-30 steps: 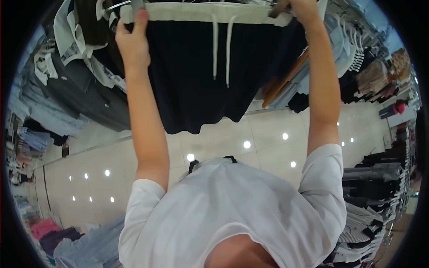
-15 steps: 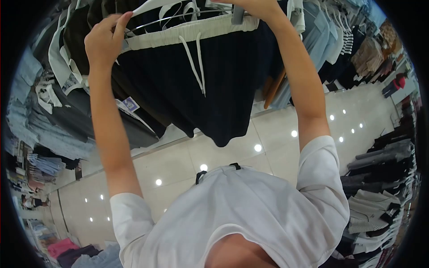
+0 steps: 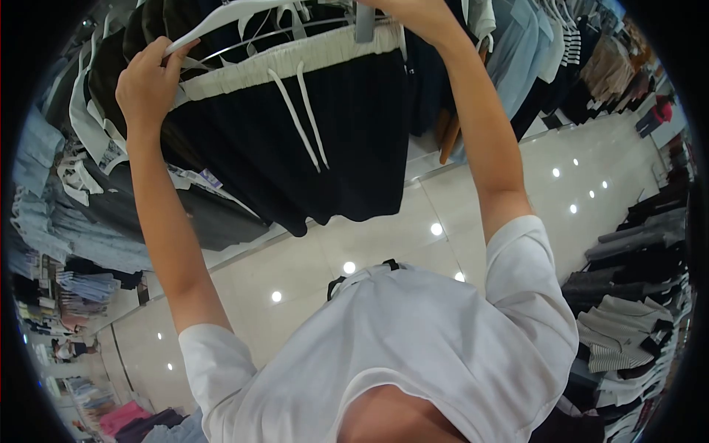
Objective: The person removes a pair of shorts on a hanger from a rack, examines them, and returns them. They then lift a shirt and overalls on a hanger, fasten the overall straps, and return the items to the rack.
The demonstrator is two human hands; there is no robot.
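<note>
A white hanger (image 3: pixel 229 15) with a metal bar spans the space between my hands. My left hand (image 3: pixel 148 85) is closed on its left end, thumb along the arm of the hanger. My right hand (image 3: pixel 422 16) is at the opposite end, just above a grey clip (image 3: pixel 364 23); its fingers are partly cut off by the top edge. From the hanger hang dark drawstring shorts (image 3: pixel 295 148) with a cream elastic waistband (image 3: pixel 244 70) and two pale cords. The hem hangs above the floor.
Behind the shorts is a rack of dark clothes (image 3: pixel 96 74) on white hangers. Light blue shirts (image 3: pixel 517 55) hang at right. More clothes (image 3: pixel 628 325) line the lower right. A person (image 3: pixel 653 117) stands far right on the glossy tiled floor (image 3: pixel 369 244).
Both hands and the shorts have shifted left in view, the left side dropping slightly. More of the white hanger now shows beside my left hand. The shorts' hem has swung flatter.
</note>
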